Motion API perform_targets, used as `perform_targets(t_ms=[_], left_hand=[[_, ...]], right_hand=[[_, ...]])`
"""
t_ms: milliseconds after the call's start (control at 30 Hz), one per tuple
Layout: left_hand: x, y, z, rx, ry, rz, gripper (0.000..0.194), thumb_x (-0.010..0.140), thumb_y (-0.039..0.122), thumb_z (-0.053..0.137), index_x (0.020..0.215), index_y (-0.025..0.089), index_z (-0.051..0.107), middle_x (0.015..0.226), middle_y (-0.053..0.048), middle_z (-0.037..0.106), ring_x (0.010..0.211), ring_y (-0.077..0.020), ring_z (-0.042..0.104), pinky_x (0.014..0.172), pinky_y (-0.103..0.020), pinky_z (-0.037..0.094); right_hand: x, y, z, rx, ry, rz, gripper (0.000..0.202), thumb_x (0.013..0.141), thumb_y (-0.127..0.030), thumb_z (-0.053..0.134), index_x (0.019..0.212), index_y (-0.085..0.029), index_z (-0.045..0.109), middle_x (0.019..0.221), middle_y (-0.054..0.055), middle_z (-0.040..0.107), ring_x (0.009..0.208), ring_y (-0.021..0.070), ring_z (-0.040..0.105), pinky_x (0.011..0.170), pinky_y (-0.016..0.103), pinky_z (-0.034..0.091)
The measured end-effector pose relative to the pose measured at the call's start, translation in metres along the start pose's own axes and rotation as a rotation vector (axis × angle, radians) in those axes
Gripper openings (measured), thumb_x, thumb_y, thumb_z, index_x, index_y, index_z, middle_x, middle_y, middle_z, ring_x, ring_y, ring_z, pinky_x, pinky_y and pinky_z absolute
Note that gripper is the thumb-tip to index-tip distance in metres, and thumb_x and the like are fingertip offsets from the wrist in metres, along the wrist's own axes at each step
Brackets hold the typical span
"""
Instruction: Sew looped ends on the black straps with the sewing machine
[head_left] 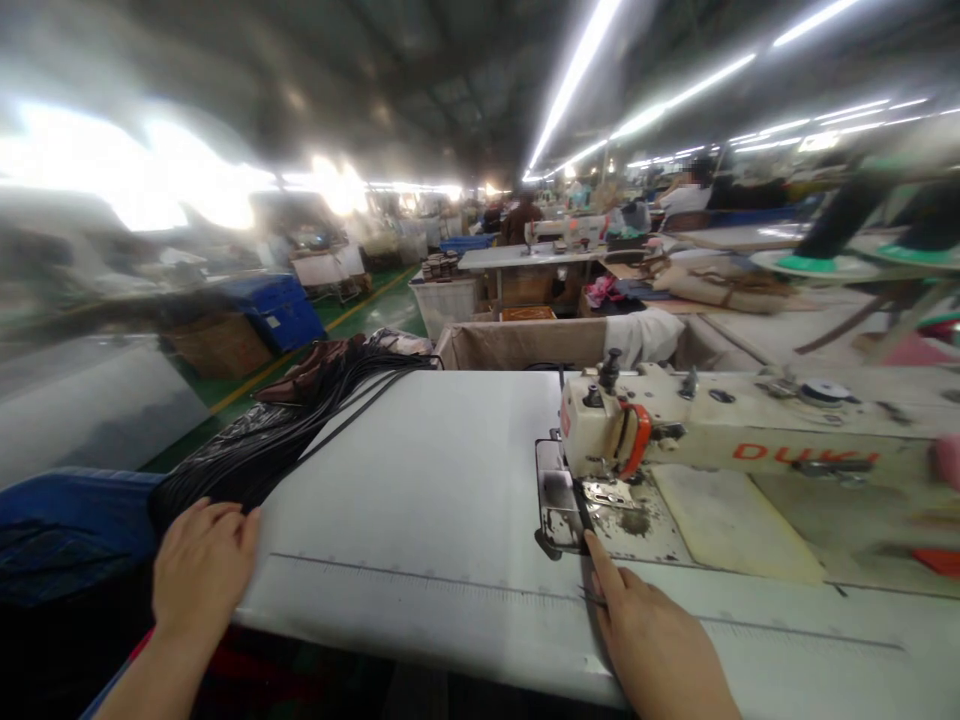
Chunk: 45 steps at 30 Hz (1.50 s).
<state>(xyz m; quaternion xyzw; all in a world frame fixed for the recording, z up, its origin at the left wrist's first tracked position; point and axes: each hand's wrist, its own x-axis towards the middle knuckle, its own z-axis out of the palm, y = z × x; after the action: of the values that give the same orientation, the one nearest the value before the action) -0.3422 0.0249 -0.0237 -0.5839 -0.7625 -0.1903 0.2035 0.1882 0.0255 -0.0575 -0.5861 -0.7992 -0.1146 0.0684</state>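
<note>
At the table's left corner is my left hand (pixel 204 565), fingers curled and close together, against the near end of a heap of long thin black strips (pixel 300 430). Its fingertips are turned away, so what they hold is hidden. My right hand (pixel 649 625) lies low at the sewing machine (pixel 637 420), closed with the index finger stretched onto a narrow black strip (pixel 583 508) by the needle plate. Thin dark points (pixel 592 597), perhaps of snips or tweezers, stick out beneath that hand. The strip passes beside the presser foot area.
A white table (pixel 420 460) with a printed ruler line (pixel 420 575) spreads between my hands. Behind it stands a fabric-lined bin (pixel 517 345). Blue crates (pixel 281 310) and a cardboard box (pixel 217 345) are at left; black thread cones (pixel 832 220) at right. People sit farther back.
</note>
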Motion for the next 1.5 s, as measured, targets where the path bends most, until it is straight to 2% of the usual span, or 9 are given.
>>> perform_targets(t_ms=[133, 300, 467, 600, 700, 800, 900, 1233, 1500], left_hand=[[-0.005, 0.112, 0.038, -0.378, -0.107, 0.216, 0.035, 0.1, 0.041, 0.042, 0.096, 0.016, 0.067, 0.117, -0.015, 0.067, 0.111, -0.0294, 0.066, 0.106, -0.049, 0.053], [-0.039, 0.272, 0.038, -0.627, -0.288, 0.58, 0.031, 0.1, 0.025, 0.049, 0.126, 0.02, 0.064, 0.134, -0.009, 0.067, 0.143, -0.0269, 0.049, 0.118, -0.048, 0.048], [-0.062, 0.355, 0.033, -0.645, -0.285, 0.753, 0.049, 0.097, 0.016, 0.054, 0.146, 0.017, 0.051, 0.15, -0.012, 0.058, 0.149, -0.03, 0.043, 0.12, -0.055, 0.045], [-0.07, 0.364, 0.034, -0.627, -0.241, 0.763, 0.043, 0.1, 0.014, 0.05, 0.142, 0.016, 0.055, 0.147, -0.013, 0.062, 0.145, -0.0295, 0.049, 0.118, -0.057, 0.046], [-0.072, 0.36, 0.034, -0.62, -0.233, 0.779, 0.042, 0.101, 0.019, 0.052, 0.142, 0.016, 0.055, 0.147, -0.012, 0.062, 0.143, -0.0295, 0.052, 0.117, -0.056, 0.048], [-0.074, 0.358, 0.034, -0.609, -0.214, 0.78, 0.043, 0.101, 0.022, 0.052, 0.144, 0.016, 0.055, 0.148, -0.012, 0.061, 0.142, -0.0295, 0.053, 0.117, -0.056, 0.048], [-0.074, 0.359, 0.035, -0.597, -0.198, 0.788, 0.042, 0.101, 0.019, 0.051, 0.143, 0.015, 0.055, 0.147, -0.013, 0.061, 0.141, -0.0291, 0.054, 0.116, -0.055, 0.049], [-0.075, 0.361, 0.034, -0.593, -0.22, 0.769, 0.043, 0.1, 0.017, 0.051, 0.143, 0.015, 0.055, 0.148, -0.012, 0.061, 0.14, -0.0282, 0.055, 0.117, -0.055, 0.049], [-0.074, 0.361, 0.033, -0.566, -0.203, 0.792, 0.042, 0.1, 0.015, 0.048, 0.141, 0.015, 0.057, 0.147, -0.011, 0.062, 0.14, -0.0285, 0.055, 0.116, -0.053, 0.05]], right_hand=[[0.004, -0.007, -0.017, 0.005, -0.135, 0.056, 0.063, 0.086, -0.005, 0.059, 0.148, -0.015, 0.055, 0.085, 0.007, 0.076, 0.07, 0.022, 0.073, 0.059, 0.028, 0.054], [0.006, -0.009, -0.027, 0.056, -0.228, 0.091, 0.062, 0.09, -0.005, 0.053, 0.151, -0.014, 0.05, 0.092, 0.009, 0.076, 0.078, 0.0238, 0.073, 0.065, 0.03, 0.055], [-0.002, -0.005, -0.029, 0.247, -0.161, 0.122, 0.056, 0.091, -0.008, 0.053, 0.146, -0.016, 0.054, 0.1, 0.01, 0.077, 0.087, 0.023, 0.073, 0.071, 0.03, 0.056], [-0.003, 0.023, -0.036, 0.414, 0.019, 0.177, 0.033, 0.099, -0.02, 0.051, 0.129, -0.022, 0.067, 0.112, 0.009, 0.074, 0.099, 0.0215, 0.071, 0.085, 0.031, 0.057], [0.003, 0.063, -0.037, 0.262, 0.138, 0.304, 0.035, 0.097, -0.018, 0.053, 0.129, -0.02, 0.067, 0.127, 0.011, 0.07, 0.116, 0.0256, 0.065, 0.099, 0.039, 0.054], [0.009, 0.097, -0.031, 0.154, 0.114, 0.324, 0.043, 0.094, -0.015, 0.056, 0.137, -0.017, 0.063, 0.143, 0.013, 0.062, 0.128, 0.0274, 0.058, 0.107, 0.042, 0.05], [0.008, 0.109, -0.026, 0.121, 0.048, 0.326, 0.039, 0.093, -0.014, 0.056, 0.131, -0.018, 0.067, 0.126, 0.01, 0.071, 0.117, 0.025, 0.063, 0.101, 0.037, 0.052], [0.008, 0.054, -0.024, 0.664, 0.184, 0.375, 0.031, 0.102, -0.031, 0.049, 0.119, -0.019, 0.072, 0.101, 0.008, 0.071, 0.092, 0.02, 0.069, 0.085, 0.031, 0.056], [0.033, 0.006, -0.036, 0.331, -0.147, 0.282, 0.047, 0.094, -0.012, 0.054, 0.141, -0.02, 0.059, 0.113, 0.01, 0.067, 0.098, 0.0236, 0.07, 0.084, 0.032, 0.056]])
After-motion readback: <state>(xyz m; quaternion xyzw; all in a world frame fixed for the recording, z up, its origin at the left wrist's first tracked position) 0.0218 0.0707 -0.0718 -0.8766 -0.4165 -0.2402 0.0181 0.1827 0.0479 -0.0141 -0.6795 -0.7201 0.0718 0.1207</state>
